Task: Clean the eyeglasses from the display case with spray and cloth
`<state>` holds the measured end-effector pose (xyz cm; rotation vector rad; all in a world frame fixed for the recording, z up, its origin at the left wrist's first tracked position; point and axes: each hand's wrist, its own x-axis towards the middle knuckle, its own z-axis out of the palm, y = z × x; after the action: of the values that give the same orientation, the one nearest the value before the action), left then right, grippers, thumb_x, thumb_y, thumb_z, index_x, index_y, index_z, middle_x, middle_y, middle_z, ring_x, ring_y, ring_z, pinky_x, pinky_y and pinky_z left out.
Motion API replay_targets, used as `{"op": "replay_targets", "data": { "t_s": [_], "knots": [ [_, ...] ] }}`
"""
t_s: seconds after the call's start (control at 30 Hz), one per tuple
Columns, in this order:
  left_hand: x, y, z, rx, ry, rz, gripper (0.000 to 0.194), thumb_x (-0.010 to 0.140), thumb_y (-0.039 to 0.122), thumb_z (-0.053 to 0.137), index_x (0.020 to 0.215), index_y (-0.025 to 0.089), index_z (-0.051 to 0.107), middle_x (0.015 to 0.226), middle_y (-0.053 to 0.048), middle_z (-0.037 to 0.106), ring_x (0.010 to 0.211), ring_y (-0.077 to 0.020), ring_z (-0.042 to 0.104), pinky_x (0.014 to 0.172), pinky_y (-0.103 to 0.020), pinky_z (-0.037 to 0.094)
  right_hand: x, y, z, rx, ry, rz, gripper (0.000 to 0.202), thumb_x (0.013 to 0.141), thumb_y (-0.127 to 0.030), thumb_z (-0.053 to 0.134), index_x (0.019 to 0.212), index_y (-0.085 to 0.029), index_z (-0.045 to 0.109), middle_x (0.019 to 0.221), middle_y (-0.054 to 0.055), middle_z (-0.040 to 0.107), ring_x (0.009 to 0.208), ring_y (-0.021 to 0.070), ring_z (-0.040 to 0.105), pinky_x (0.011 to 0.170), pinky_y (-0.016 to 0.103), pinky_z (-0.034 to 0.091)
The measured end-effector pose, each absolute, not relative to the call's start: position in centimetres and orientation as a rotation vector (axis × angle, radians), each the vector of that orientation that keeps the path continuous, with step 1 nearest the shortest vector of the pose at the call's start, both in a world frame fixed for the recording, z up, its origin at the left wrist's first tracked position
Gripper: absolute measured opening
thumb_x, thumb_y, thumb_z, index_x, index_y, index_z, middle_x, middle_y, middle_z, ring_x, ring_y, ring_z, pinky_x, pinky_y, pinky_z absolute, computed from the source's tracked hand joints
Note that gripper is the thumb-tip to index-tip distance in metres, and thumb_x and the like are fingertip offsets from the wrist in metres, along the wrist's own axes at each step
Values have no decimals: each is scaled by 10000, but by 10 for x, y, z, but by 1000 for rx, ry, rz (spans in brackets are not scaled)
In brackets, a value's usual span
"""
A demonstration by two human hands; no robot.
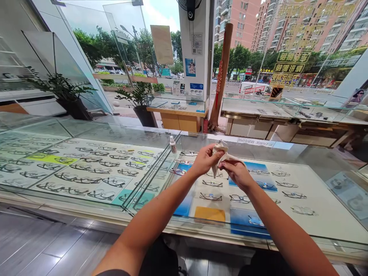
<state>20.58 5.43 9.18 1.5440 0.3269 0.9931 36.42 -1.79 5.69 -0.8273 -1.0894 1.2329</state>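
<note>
Above the glass display case (290,153), my two hands are close together on a pale beige cloth (220,155). My left hand (204,159) is closed, its thumb and fingers pinching the upper part of the cloth. My right hand (237,172) is closed too, gripping the cloth lower down, where a fold hangs between the hands. Something thin seems to stick out at the top of the cloth, but the folds hide what it is. A small white spray bottle (173,145) stands upright on the glass to the left of my hands.
Rows of eyeglasses (211,196) lie under the glass, with more in the left case (86,168). Beyond the counter are a potted plant (139,101), a wooden post (222,76), a low cabinet (181,119) and further display cases (258,109) by the windows.
</note>
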Motion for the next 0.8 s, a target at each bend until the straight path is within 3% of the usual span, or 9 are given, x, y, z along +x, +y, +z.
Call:
{"op": "replay_targets", "data": {
  "t_s": [0.17,0.4,0.53,0.8],
  "knots": [
    [209,54,90,1506,374,1037,583,948,736,633,807,170,621,550,7,622,484,-131,554,515,-264,419,364,-21,59,-854,-1175,1209,319,804,-540,872,836,-225,833,872,46,744,920,222,619,937,384,469],
    [212,75,86,1304,385,1128,604,841,731,768,868,130,712,739,-25,715,727,-146,652,773,-294,546,385,-19,77,-824,-1045,1113,289,797,-532,859,859,-252,823,1028,72,761,1093,266,627,936,389,485],
    [212,73,88,1305,396,1086,627,800,732,808,936,123,742,792,-41,738,775,-164,675,836,-319,563,394,-17,82,-792,-964,1051,257,801,-505,853,910,-273,829,1054,52,746,1032,227,617,881,353,486],
    [214,56,87,1676,317,903,620,911,744,673,873,127,720,815,-65,707,787,-192,635,781,-319,512,391,-14,77,-791,-927,1055,329,803,-558,853,976,-281,818,1000,28,738,881,194,609,826,341,492]
  ]
}}
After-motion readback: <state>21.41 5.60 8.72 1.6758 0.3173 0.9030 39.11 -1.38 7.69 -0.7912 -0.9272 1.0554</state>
